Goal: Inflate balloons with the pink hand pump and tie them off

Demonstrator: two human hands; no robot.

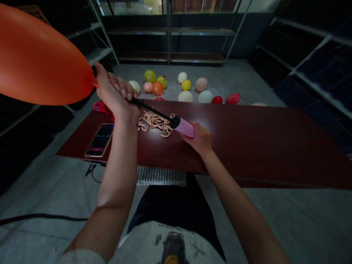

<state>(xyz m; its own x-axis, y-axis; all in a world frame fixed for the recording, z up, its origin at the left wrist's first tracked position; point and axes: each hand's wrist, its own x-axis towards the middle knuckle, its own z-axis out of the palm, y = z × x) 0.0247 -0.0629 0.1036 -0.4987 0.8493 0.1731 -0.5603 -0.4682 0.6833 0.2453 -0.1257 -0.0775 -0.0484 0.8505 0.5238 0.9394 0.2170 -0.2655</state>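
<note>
A large inflated orange balloon (pixel 44 58) fills the upper left, its neck pinched by the fingers of my left hand (pixel 115 90). That hand is also closed around the black nozzle end of a hand pump. My right hand (pixel 200 137) is wrapped round the pink barrel of the balloon pump (pixel 184 127), above the table. A thin black rod stretches between the two hands, so the pump is drawn out. Below the rod a loose pile of pale pink curled strings (pixel 155 121) lies on the dark red table (pixel 247 143).
A phone (pixel 101 140) lies at the table's left, near a red crumpled item (pixel 100 107). On the floor beyond are several balloons, including a green balloon (pixel 150 76) and a pinkish balloon (pixel 201 84). Metal shelves (pixel 137 32) stand behind. A black cable (pixel 44 217) crosses the floor.
</note>
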